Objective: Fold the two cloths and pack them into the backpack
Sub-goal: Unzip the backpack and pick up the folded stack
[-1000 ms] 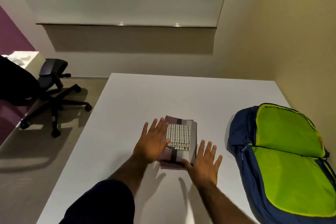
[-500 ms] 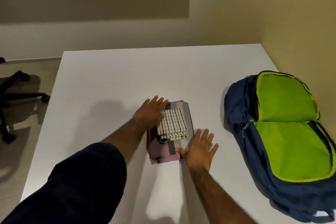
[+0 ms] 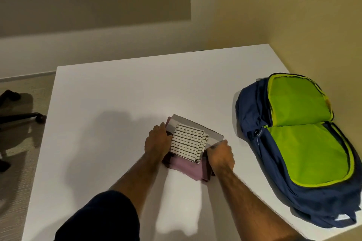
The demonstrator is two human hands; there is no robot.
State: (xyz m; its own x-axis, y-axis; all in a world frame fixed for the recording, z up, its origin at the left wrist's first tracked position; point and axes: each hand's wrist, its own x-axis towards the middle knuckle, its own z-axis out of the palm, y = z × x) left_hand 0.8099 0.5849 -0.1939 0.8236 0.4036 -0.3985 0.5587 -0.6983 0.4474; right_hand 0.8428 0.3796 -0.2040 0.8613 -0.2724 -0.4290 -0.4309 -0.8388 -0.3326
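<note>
Gripping the stack from both sides, the left hand (image 3: 157, 140) and the right hand (image 3: 220, 155) close on the larger folded cloth (image 3: 185, 167), a pink, grey and dark striped bundle lying near the middle of the bench (image 3: 117, 103), a little toward its near edge. The left fingers curl under the cloth's left side; the right hand pinches its right side, with a corner of pale fabric pulled up at the thumb. On top rests the smaller cloth (image 3: 188, 144), white with thin dark lines, folded into a thick pad and touched by neither hand as far as can be seen.

The backpack (image 3: 290, 143) lies flat by the right edge of the bench, well apart from the stack, its main pocket unzipped and spread so the green lining faces up. Both cloths look folded already, so packing seems to be the step in hand.

To do it well, the hands should slide further under the lower cloth so the palms carry it, not just the edges, and keep it level, since the small cloth only sits loose on top and would slip if the stack tilts. A thumb laid over it would hold it. The stack should go down flat into the nearer half of the open pocket, clear of the zip.
</note>
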